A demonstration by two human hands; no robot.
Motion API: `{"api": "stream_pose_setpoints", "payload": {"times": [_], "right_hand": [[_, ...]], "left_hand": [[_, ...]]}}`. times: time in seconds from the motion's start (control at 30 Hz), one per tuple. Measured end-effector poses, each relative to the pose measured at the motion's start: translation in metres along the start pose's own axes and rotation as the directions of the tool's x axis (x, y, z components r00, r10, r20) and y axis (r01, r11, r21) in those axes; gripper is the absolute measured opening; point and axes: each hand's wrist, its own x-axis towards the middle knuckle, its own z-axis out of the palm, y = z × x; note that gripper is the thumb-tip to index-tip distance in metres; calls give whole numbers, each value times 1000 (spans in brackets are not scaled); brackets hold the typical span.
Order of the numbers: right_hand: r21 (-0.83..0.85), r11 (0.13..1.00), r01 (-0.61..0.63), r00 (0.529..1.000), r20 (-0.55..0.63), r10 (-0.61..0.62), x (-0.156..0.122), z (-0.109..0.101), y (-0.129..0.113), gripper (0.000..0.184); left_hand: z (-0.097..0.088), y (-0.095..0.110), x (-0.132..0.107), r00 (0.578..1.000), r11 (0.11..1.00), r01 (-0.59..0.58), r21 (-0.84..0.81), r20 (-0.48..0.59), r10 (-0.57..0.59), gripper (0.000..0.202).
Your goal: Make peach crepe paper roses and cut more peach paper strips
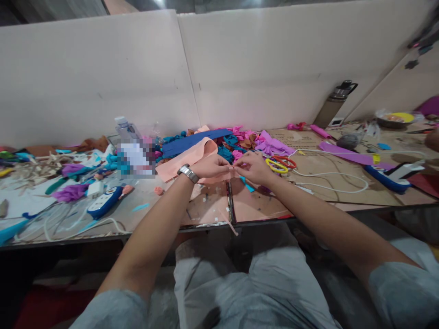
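Observation:
My left hand (213,166), with a metal watch (188,173) on its wrist, has its thumb and fingers pinched together above the table's front part. Close by on the right, my right hand (254,168) pinches too, and the fingertips of both almost meet. Between them is a small peach piece, its shape too small to make out. A peach crepe paper sheet (181,161), curled over at its far end, lies under and behind my left hand. Right of my right hand lie scissors with yellow handles (277,167) and another red-orange handle (285,161).
Behind my hands is a heap of coloured crepe paper (195,140). A plastic bottle (124,127) stands to the left, a dark flask (335,105) at the back right. Blue power strips (104,202) with white cables (338,190) lie on both sides. A white partition (267,68) closes the back.

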Motion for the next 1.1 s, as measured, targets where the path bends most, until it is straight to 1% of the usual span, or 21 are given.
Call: {"api": "stream_pose_setpoints", "payload": {"times": [0.17, 0.33, 0.5, 0.67, 0.8, 0.87, 1.0, 1.1], "right_hand": [[-6, 1000, 15, 999, -31, -15, 0, 1, 0, 11], [-7, 1000, 14, 998, -62, -15, -1, 0, 0, 11], [-8, 1000, 20, 998, -67, -20, -1, 0, -1, 9], [-22, 999, 44, 997, -63, -45, -2, 0, -3, 11], [-25, 999, 38, 998, -53, -39, -2, -1, -4, 9], [-26, 999, 32, 998, -53, -33, -1, -1, -5, 10], [-18, 999, 44, 997, -67, -45, -1, -2, -6, 13], [-17, 998, 68, 995, -79, -69, -2, -3, -7, 13]], "left_hand": [[1, -3, 1, 999, 998, 32, -58, -33, -34, 46], [3, -4, 2, 998, 988, 52, -144, -38, -58, 42], [4, -4, 2, 999, 966, 46, -253, 4, -46, 37], [6, 1, 1, 996, 946, 80, -313, -8, -87, 33], [8, 6, 0, 994, 922, 105, -372, 69, -86, 34], [8, 5, 0, 993, 912, 113, -395, 87, -86, 34], [7, -1, 1, 994, 896, 107, -431, 64, -88, 30], [6, -3, 2, 992, 863, 126, -490, 75, -102, 26]]}}
